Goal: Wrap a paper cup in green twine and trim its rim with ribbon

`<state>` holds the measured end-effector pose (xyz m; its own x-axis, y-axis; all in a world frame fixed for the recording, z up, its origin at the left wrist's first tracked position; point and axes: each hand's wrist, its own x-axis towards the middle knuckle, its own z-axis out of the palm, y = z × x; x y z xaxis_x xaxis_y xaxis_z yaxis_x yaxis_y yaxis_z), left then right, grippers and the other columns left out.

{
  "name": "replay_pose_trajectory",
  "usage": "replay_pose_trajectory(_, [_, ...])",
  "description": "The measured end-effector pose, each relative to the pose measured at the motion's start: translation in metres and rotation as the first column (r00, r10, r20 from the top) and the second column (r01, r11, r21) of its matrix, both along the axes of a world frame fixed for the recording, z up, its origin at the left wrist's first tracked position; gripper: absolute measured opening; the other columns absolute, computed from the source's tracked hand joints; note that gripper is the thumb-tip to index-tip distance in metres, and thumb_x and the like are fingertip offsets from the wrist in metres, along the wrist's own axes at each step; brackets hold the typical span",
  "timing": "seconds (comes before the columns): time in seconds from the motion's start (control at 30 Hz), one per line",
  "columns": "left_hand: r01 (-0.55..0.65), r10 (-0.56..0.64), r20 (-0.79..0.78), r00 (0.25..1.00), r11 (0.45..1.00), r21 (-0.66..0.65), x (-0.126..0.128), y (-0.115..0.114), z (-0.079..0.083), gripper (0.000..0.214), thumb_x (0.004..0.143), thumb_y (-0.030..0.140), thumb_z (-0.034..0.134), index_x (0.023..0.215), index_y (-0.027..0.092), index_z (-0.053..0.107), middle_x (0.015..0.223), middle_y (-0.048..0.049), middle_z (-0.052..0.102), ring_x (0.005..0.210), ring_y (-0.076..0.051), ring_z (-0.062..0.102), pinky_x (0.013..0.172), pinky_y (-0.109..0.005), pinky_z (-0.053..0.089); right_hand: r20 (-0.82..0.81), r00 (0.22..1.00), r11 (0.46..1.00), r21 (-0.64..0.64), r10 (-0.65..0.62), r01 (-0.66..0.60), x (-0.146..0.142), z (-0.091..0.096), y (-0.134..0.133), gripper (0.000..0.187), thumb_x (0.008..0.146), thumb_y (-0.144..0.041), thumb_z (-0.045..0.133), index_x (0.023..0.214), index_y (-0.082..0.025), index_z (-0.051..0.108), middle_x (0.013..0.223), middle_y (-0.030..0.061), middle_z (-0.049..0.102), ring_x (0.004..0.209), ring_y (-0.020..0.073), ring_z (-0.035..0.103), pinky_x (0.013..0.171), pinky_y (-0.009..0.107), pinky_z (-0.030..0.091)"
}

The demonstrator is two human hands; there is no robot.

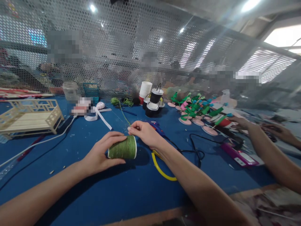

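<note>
A paper cup wound with green yarn (123,148) lies on its side in my left hand (102,152), with fingers above and thumb below. My right hand (144,133) is at the cup's rim, its thumb and forefinger pinching a green yarn strand (125,115). That strand runs back across the table to a green yarn ball (115,101). Just behind my right hand lies a blue glue gun (157,128), partly hidden. A yellow curved tube (162,171) lies beneath my right forearm.
White paper cups (145,89) stand stacked beside black-wrapped buckets (152,110). At left are a miniature wooden bed (33,116) and white ribbon (102,118). Green craft pieces (191,108) crowd the right, near a purple power strip (240,156), cables and another person's arm (270,147).
</note>
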<state>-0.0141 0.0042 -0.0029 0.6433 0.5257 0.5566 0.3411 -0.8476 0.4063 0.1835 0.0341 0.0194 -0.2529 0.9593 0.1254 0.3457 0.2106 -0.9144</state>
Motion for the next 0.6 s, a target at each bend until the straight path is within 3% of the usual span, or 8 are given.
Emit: replay_pose_trajectory(0.6, [0.006,-0.006,0.028,1.0,1.0,0.011,0.0004,0.0007,-0.0026,0.052,0.075,0.031,0.064,0.121,0.021,0.041,0.116,-0.0117,0.049,0.109,-0.023,0.05,0.09,-0.038,0.045,-0.012,1.0,0.995,-0.101,0.025,-0.026,-0.0017,-0.0018,0.0008,0.018,0.071,-0.032,0.057,0.065,-0.017,0.051,0.056,-0.0048,0.047,0.053,0.0095,0.04,0.054,0.024,0.03])
